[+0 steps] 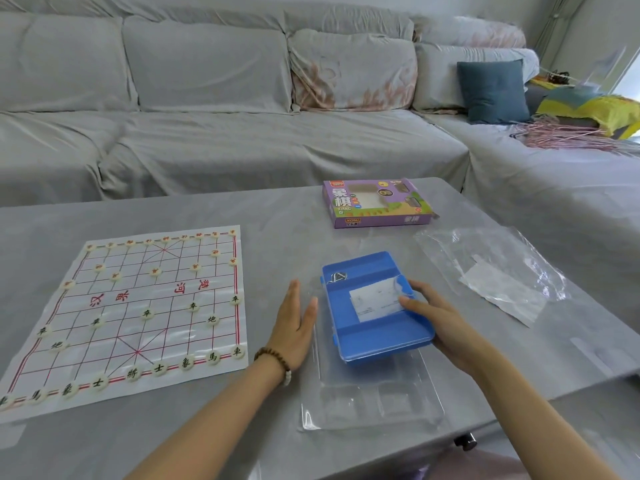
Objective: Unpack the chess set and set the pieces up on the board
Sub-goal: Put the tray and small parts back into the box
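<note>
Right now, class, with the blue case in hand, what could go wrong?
The right hand grips the blue case by one side; its paper slip could slide out. The clear tray under it lies near the table's edge and could be knocked off. The left hand, close to the xiangqi board, could scatter its pieces.

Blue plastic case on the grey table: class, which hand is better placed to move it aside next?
Probably right. The right hand holds the blue plastic case by its right edge; the left hand lies open beside it.
</note>
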{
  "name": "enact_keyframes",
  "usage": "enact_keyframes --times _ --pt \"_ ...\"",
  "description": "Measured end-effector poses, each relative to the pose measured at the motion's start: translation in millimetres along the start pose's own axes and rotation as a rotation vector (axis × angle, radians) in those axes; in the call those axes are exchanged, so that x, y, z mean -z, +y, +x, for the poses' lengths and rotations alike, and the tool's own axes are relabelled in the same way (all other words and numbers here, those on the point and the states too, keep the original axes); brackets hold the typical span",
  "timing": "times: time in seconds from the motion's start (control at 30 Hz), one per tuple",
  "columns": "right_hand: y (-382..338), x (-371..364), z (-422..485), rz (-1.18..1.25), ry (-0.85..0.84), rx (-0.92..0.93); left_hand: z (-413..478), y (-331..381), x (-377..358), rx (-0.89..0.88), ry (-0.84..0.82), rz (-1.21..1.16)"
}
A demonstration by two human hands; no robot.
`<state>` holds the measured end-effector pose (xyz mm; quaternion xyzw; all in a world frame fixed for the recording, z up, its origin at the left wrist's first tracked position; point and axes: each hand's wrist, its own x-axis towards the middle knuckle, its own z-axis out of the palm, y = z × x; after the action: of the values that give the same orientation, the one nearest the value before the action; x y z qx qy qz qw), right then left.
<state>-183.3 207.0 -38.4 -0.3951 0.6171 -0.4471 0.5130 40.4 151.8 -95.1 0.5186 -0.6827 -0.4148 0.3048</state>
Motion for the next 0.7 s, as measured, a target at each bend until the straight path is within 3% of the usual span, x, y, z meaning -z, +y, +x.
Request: enact_keyframes --times 0.23,0.33,0.5,0.7 --pt "13 -14 -3 -0.14 -0.073 0.017 0 -7 -6 0.019 0.003 0.065" --pt "19 -19 -1 -0.265 -0.01 0.087 1 -8 -6 0.026 0.003 0.054" --pt "24 -20 1 -0.673 0.161 0.297 1 -7 -4 0.015 0.004 0.049" --pt "42 -19 12 -0.909 0.181 0.313 2 -7 -4 -0.008 0.002 0.1"
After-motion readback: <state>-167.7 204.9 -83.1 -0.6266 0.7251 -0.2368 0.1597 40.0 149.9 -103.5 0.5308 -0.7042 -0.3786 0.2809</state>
